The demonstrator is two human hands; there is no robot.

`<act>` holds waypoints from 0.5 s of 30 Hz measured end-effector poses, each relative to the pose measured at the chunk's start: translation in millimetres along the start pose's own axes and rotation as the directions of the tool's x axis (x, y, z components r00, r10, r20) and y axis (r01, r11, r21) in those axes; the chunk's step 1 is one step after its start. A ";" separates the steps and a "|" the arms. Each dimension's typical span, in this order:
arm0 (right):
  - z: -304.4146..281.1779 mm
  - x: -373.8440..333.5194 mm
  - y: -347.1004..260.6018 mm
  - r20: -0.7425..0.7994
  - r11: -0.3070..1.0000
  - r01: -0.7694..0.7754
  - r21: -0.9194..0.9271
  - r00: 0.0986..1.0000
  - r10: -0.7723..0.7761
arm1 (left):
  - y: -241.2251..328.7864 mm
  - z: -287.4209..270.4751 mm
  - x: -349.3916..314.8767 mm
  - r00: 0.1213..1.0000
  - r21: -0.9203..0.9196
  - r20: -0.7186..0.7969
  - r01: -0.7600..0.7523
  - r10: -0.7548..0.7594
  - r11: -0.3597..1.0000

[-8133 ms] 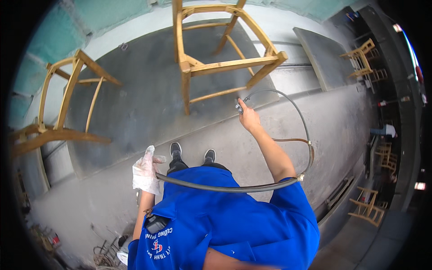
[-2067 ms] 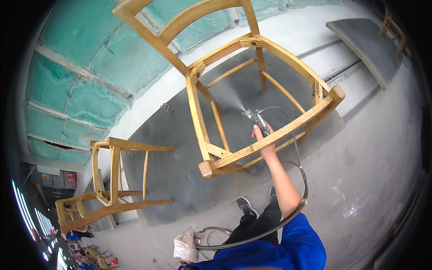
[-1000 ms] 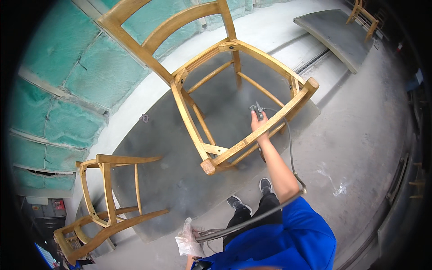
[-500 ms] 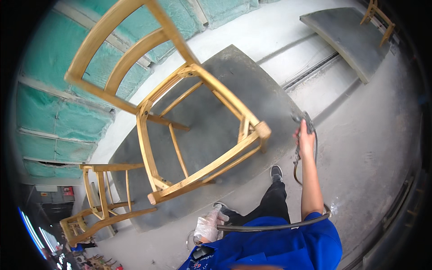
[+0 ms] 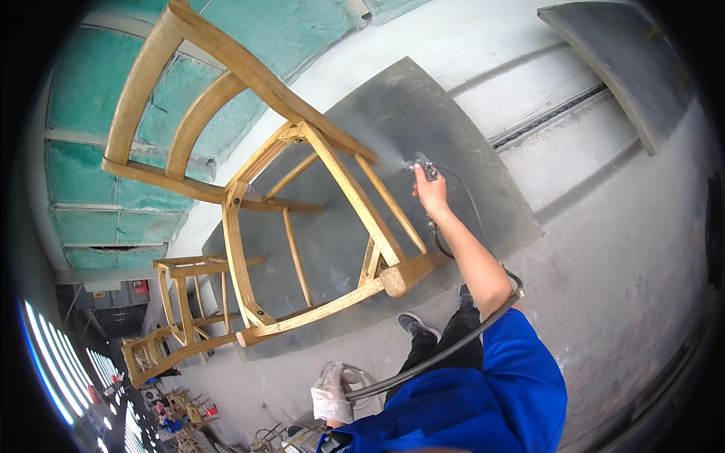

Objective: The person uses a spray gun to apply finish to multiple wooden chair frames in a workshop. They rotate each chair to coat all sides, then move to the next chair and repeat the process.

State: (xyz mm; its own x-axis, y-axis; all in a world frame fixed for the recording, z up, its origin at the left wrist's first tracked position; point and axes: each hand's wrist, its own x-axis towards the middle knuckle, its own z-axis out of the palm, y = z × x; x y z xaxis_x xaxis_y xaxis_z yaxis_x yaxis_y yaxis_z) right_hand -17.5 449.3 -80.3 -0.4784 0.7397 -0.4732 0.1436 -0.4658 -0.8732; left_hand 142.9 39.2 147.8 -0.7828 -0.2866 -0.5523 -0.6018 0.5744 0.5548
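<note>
My bare right hand (image 5: 430,190) grips a spray gun (image 5: 421,166), its nozzle toward a leg of the wooden chair frame (image 5: 336,170). A pale mist hangs between nozzle and wood. The seatless chair stands tilted in front of me, its slatted backrest at the upper left. From the gun a dark hose (image 5: 445,351) loops past my right elbow and across my body. My left hand (image 5: 332,392), in a whitish translucent glove, is closed around this hose near my waist.
Under the chair lies a broad dark grey board (image 5: 491,181). A second wooden chair (image 5: 181,302) stands at the left, with several more chairs (image 5: 189,411) at lower left. Another grey board (image 5: 619,68) is at the upper right. Green padded panels (image 5: 91,174) line the wall.
My right hand has swung the spray gun left and up to the chair's leg. The chair has turned slightly, and my left hand with the hose has shifted left in the view.
</note>
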 end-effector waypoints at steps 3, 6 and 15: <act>-5.8 24.2 28.2 -0.055 0.994 -0.096 -0.059 0.994 0.092 | -1.5 5.3 -7.0 1.000 -0.087 -0.007 -0.012 0.012 0.996; -13.6 17.5 17.0 -0.077 0.976 -0.212 0.058 0.973 0.216 | 8.8 4.1 -18.5 1.000 -0.037 0.028 0.011 -0.010 0.999; -30.8 -145.5 -187.1 0.120 0.923 0.383 -0.033 0.918 -0.377 | 42.7 -24.3 -16.0 0.939 -0.103 0.304 -0.138 0.163 0.985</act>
State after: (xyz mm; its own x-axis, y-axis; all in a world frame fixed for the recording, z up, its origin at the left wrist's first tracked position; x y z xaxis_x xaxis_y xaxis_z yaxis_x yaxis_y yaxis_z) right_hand 51.9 443.7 148.3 -0.5972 0.7969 -0.0914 -0.0223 -0.1304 -0.9912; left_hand 125.9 49.7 195.5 -0.7852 0.0576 -0.6166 -0.5007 0.5269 0.6868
